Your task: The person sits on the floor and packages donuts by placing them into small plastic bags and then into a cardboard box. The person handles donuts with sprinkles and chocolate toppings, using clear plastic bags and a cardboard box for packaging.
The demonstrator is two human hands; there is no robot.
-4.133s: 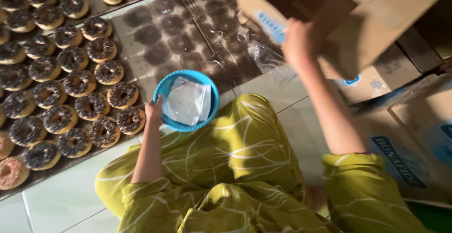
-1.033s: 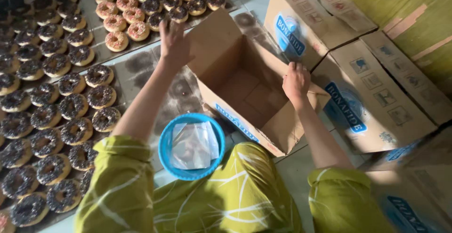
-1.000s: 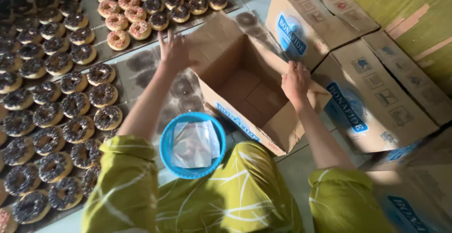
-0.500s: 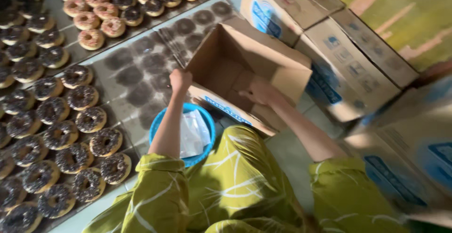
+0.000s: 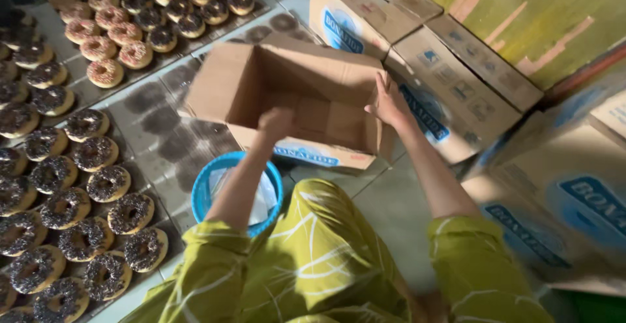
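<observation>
An open, empty cardboard box stands on the tiled floor in front of my knees, flaps folded outward. My left hand is curled over the box's near wall at its rim. My right hand grips the box's right edge, fingers pointing up along the wall. Just below my left forearm sits a blue plastic bowl holding clear plastic bags, partly hidden by the arm.
Trays of chocolate-sprinkled doughnuts cover the floor on the left, with pink-glazed ones farther back. A greasy paper sheet lies beside the box. Closed cardboard cartons are stacked on the right against a green wall.
The box has turned and shifted left on the floor. My left hand moved from its left corner to the near wall. My right hand came out of the box onto its right edge.
</observation>
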